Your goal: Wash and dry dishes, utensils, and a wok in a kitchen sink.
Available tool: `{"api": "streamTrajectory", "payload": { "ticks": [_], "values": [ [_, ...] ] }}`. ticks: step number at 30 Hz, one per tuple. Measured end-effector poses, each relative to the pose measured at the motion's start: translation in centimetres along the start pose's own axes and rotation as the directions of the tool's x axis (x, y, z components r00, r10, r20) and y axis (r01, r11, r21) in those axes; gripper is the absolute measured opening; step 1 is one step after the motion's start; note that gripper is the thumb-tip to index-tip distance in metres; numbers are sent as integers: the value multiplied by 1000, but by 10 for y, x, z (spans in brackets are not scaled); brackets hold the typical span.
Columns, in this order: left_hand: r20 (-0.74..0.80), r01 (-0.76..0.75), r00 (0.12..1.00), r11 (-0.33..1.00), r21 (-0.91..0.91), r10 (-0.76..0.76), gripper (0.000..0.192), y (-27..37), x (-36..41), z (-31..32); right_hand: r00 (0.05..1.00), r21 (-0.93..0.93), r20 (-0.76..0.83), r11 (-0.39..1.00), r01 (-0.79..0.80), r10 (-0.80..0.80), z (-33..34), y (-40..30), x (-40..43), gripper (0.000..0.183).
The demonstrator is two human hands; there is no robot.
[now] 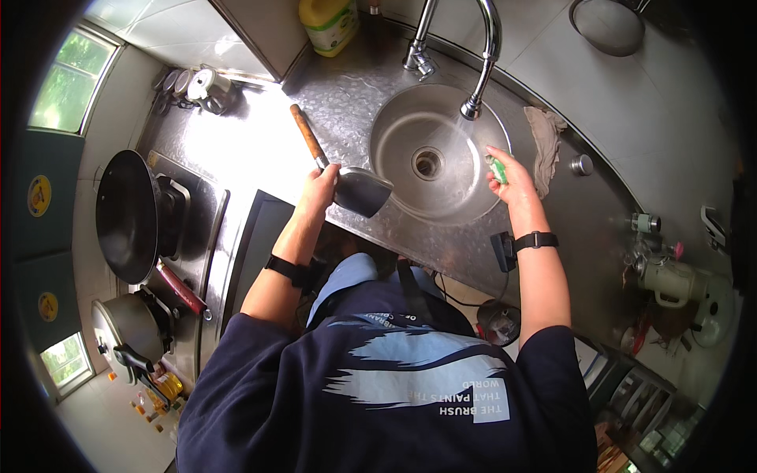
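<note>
My left hand (321, 188) grips a wok spatula (362, 190) near the neck, where its dark metal blade meets the wooden handle. The blade reaches over the near left rim of the round steel sink (387, 204), and the handle points away over the counter. In my right hand (513, 180), at the sink's right edge, is a green and whitish scrubbing pad (498, 170), partly hidden by the fingers. Water sprays from the chrome faucet (471, 109) into the basin, between my two hands.
A grey cloth (543, 148) and a small metal lid (581, 165) lie right of the sink. A yellow jug (329, 26) stands behind. On the left stove are a black wok (127, 216) and a lidded pot (127, 331); a blender jug (671, 282) is at the right.
</note>
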State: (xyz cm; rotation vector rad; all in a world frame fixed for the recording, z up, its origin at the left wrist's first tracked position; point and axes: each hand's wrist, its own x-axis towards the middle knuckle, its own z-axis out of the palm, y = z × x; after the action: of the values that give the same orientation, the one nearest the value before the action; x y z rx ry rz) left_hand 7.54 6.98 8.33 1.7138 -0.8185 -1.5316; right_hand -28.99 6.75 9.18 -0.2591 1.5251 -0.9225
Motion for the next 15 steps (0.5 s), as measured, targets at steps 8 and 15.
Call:
{"api": "streamTrajectory", "payload": {
  "ticks": [8,15],
  "values": [
    [-10,-23,1000,1000,5,23,31,1,8,33,983,263,-47,947,182,-176,3,29,17,25],
    [6,-3,1000,1000,18,3,30,5,5,44,987,-29,-91,991,128,-130,26,28,8,22]
  ]
}}
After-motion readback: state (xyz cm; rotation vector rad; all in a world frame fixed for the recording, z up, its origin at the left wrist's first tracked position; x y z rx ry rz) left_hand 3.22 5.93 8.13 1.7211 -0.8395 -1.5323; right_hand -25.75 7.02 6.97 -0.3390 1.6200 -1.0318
